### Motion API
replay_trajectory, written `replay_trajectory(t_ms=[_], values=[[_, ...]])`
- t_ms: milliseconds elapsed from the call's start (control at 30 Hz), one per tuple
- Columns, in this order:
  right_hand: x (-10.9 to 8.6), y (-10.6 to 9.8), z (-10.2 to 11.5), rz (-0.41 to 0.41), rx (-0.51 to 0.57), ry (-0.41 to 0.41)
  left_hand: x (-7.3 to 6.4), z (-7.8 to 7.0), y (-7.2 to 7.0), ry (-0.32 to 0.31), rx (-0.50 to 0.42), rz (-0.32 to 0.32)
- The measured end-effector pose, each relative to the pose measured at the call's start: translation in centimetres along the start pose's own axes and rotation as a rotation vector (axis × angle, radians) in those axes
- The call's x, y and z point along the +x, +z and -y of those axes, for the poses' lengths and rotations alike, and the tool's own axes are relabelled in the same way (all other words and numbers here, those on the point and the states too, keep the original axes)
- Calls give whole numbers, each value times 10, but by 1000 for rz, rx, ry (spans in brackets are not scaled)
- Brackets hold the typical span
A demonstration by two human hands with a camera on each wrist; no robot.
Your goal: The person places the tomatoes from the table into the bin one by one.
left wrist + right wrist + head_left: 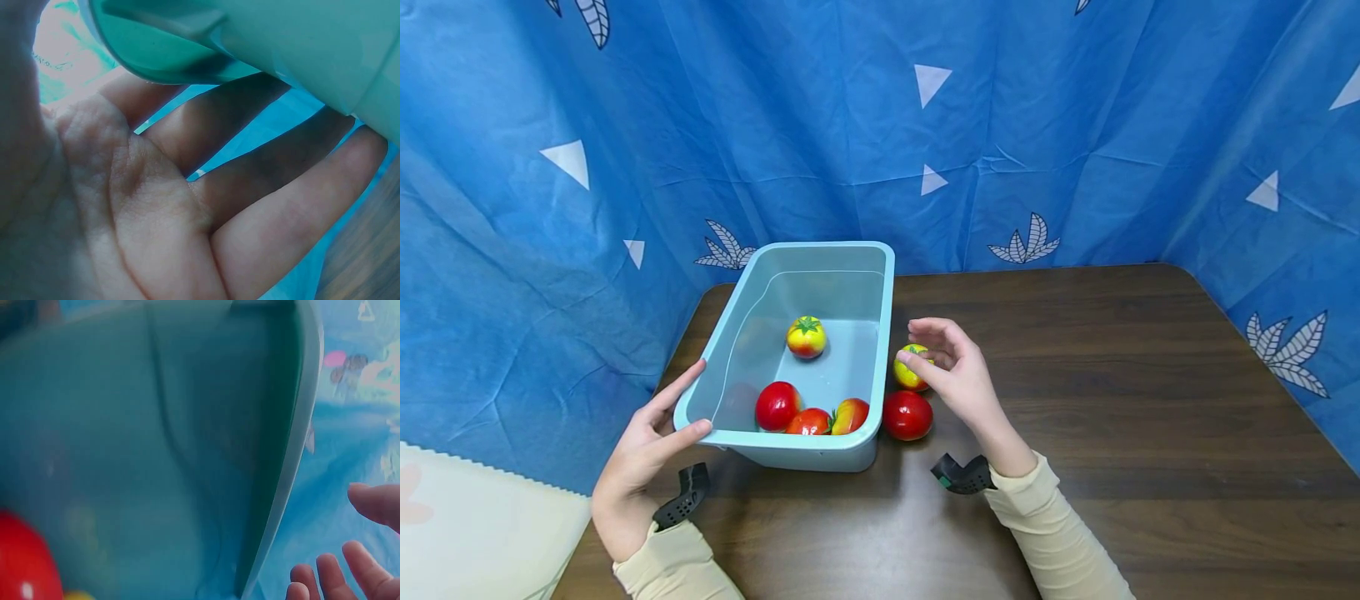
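A pale blue plastic bin [842, 458] stands tilted toward the left of the table, in front of the curtain. My left hand [636, 462] holds its near left corner, thumb at the rim and fingers along the outer wall [325, 50]. Beside the bin's right wall, my right hand [953, 375] hovers by a yellow toy tomato [910, 379] with green leaves, partly covered by the thumb. In the right wrist view its fingers [359, 562] are spread with nothing between them. A red toy tomato [907, 416] lies just nearer.
Inside the bin lie a yellow-red toy tomato [806, 340], a red one [777, 406], and two partly hidden ones by the near wall. Blue curtain [850, 125] encloses the back and sides. Brown wooden table [1112, 375] extends to the right. A white cloth [475, 525] lies at lower left.
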State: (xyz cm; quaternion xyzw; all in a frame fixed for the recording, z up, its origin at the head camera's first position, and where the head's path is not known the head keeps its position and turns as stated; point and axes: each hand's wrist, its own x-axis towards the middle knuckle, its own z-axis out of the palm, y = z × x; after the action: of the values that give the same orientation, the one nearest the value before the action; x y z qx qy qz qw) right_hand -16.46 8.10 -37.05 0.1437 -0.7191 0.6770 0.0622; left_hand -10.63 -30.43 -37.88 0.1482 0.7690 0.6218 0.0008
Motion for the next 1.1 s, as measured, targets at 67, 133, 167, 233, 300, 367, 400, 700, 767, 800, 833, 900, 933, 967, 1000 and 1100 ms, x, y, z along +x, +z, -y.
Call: replay_trajectory(t_ms=[67,133,167,233,300,367,400,700,767,800,833,900,933,967,1000,1100], values=[[4,-5,-5,-9,-34,0,0,0,0,1,0,2],[7,-10,-10,-16,-59,6,0,0,0,3,-1,3],[9,-12,-13,-20,-70,13,0,0,0,4,-2,4],[12,-17,-19,-23,-86,31,0,0,0,6,-4,6],[16,-21,-25,-24,-93,56,0,0,-1,7,-8,7],[19,-24,-30,-22,-93,83,0,0,-1,8,-10,8],[20,-25,-32,-18,-86,94,0,0,-1,9,-11,8],[27,-31,-54,40,-69,146,0,0,0,16,8,2],[28,-33,-63,54,-70,148,0,-1,0,12,7,1],[28,-34,-68,59,-72,151,0,-1,0,11,5,1],[29,-34,-73,65,-72,151,0,-1,0,9,5,2],[30,-35,-82,75,-76,156,0,-1,1,7,2,2],[30,-35,-85,82,-73,158,0,-1,1,8,0,3],[30,-35,-89,89,-70,160,0,-1,1,8,-2,4],[31,-35,-91,94,-68,161,0,-1,1,9,-3,5],[31,-35,-97,110,-69,178,0,0,0,13,-9,6]])
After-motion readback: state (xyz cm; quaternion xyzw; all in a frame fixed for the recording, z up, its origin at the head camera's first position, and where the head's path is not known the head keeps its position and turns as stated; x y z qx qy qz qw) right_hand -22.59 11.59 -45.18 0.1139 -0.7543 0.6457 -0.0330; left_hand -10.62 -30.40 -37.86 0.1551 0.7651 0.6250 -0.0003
